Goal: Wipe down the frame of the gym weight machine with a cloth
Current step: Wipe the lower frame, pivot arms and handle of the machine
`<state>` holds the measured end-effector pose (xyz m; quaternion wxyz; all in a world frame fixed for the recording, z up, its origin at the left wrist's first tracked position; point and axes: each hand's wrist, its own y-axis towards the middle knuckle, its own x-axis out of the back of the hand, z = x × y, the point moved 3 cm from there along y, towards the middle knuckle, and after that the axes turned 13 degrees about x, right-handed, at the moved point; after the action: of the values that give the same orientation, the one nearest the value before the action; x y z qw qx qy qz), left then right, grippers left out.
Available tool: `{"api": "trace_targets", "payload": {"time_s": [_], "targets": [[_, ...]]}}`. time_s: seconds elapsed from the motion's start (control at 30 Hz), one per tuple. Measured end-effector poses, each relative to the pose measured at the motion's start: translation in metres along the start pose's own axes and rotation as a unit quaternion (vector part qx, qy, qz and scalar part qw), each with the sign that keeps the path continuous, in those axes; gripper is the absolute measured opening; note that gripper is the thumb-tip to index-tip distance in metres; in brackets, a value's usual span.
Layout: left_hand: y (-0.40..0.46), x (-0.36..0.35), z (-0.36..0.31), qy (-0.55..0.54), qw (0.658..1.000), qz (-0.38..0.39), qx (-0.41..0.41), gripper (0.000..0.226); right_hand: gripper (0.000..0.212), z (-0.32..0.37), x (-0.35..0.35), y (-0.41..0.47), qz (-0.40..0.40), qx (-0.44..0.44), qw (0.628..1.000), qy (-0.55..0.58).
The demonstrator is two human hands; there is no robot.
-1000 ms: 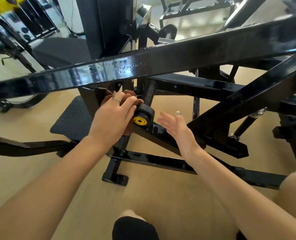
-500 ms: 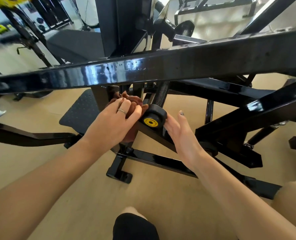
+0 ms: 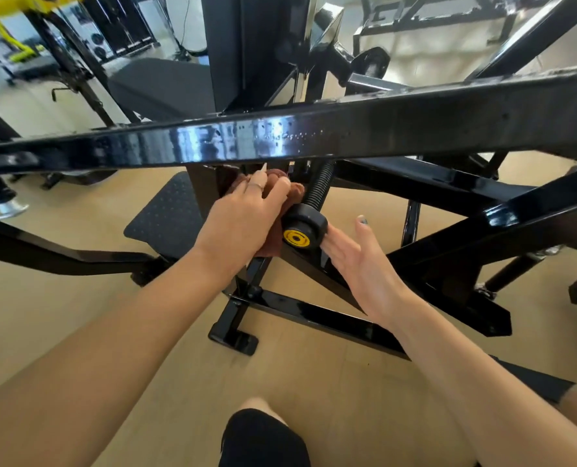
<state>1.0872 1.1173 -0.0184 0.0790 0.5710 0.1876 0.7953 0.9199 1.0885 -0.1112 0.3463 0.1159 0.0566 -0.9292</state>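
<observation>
The gym machine's glossy black frame fills the view, with a thick horizontal beam (image 3: 314, 136) crossing in front of me. Below it, my left hand (image 3: 243, 220) presses a brown cloth (image 3: 292, 192) against a lower frame member, just left of a black knob with a yellow centre (image 3: 298, 232) on a threaded rod (image 3: 319, 183). Most of the cloth is hidden under my fingers. My right hand (image 3: 361, 264) is flat, fingers apart, resting against the sloping frame bar right of the knob and holding nothing.
A black textured footplate (image 3: 165, 217) lies on the tan floor to the left. Frame legs and a foot (image 3: 234, 338) stand below my hands. Diagonal black bars (image 3: 502, 230) crowd the right. Other gym machines (image 3: 78, 62) stand at the back left. My knee (image 3: 263, 436) is at the bottom.
My left hand with the cloth slid upward along the frame, nearer the horizontal beam. My right hand moved in beside the knob and rests on the sloping bar.
</observation>
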Motion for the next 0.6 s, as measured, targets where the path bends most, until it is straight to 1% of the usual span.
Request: {"api": "trace_targets", "payload": {"time_s": [0.07,0.1,0.13,0.17,0.23,0.27,0.33,0.4,0.47,0.53,0.6], "targets": [[-0.019,0.0,0.001,-0.008,1.0,0.027,0.012,0.076,0.099,-0.002,-0.002,-0.004,0.006,-0.002,1.0,-0.017],[-0.018,0.0,0.003,-0.016,0.999,0.034,0.024,0.08,0.099,-0.003,-0.004,-0.006,0.007,-0.003,1.0,-0.025],[-0.012,0.001,0.004,-0.024,0.998,0.033,0.042,0.078,0.1,-0.003,-0.006,-0.008,0.008,-0.006,1.0,-0.03],[-0.002,0.001,0.003,-0.031,0.997,0.024,0.061,0.068,0.102,-0.003,-0.007,-0.008,0.009,-0.007,0.999,-0.03],[0.025,-0.001,-0.004,-0.045,0.997,-0.018,0.065,0.032,0.107,-0.004,-0.007,-0.007,0.012,-0.006,1.0,-0.02],[0.036,-0.001,-0.008,-0.042,0.997,-0.018,0.063,0.02,0.107,-0.003,-0.007,-0.007,0.009,-0.007,1.0,-0.016],[0.049,-0.003,-0.009,-0.057,0.997,0.01,0.06,0.021,0.102,-0.001,-0.007,-0.007,0.001,-0.013,1.0,-0.01],[0.044,-0.002,-0.009,-0.14,0.987,0.016,0.073,0.026,0.099,0.0,-0.008,-0.009,-0.002,-0.018,1.0,-0.003],[0.024,0.001,-0.016,-0.242,0.967,-0.002,0.075,0.028,0.101,0.0,-0.008,-0.01,-0.007,-0.022,1.0,-0.001],[0.007,0.003,-0.029,-0.273,0.961,-0.025,0.044,0.032,0.099,-0.003,-0.008,-0.008,-0.018,-0.03,0.999,0.013],[0.002,0.004,-0.034,-0.27,0.962,-0.044,-0.014,0.031,0.094,-0.007,-0.006,-0.007,-0.029,-0.038,0.998,0.036]]}}
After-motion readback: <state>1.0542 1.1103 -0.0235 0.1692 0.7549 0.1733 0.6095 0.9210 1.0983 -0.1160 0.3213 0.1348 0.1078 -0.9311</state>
